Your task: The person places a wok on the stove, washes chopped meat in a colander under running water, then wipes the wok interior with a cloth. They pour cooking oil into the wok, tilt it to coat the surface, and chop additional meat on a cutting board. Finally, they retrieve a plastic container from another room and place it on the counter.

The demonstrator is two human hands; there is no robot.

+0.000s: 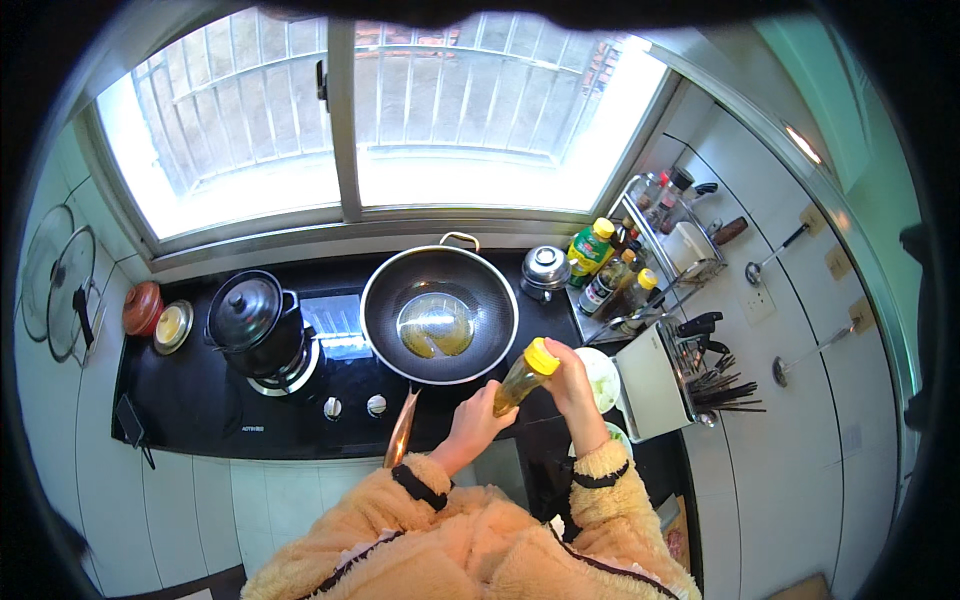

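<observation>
I hold a bottle (515, 388) of yellowish-brown contents at a slant in front of the wok. My left hand (474, 424) is wrapped round its lower part. At the upper end, the fingers of my right hand (572, 384) close on the yellow cap (541, 357), which sits on the bottle. Just beyond my hands, a black wok (386, 310) rests on the right side of the stove, a pool of oil (435, 326) in its bottom. Its copper-coloured handle (402, 430) points toward me, beside my left wrist.
A lidded black pot (247, 313) occupies the left burner. Beyond the wok's right side are a small metal pot (545, 270) and a rack (690, 265) with sauce bottles. White bowls (602, 380) and a knife and chopstick holder (652, 380) stand right of my right hand.
</observation>
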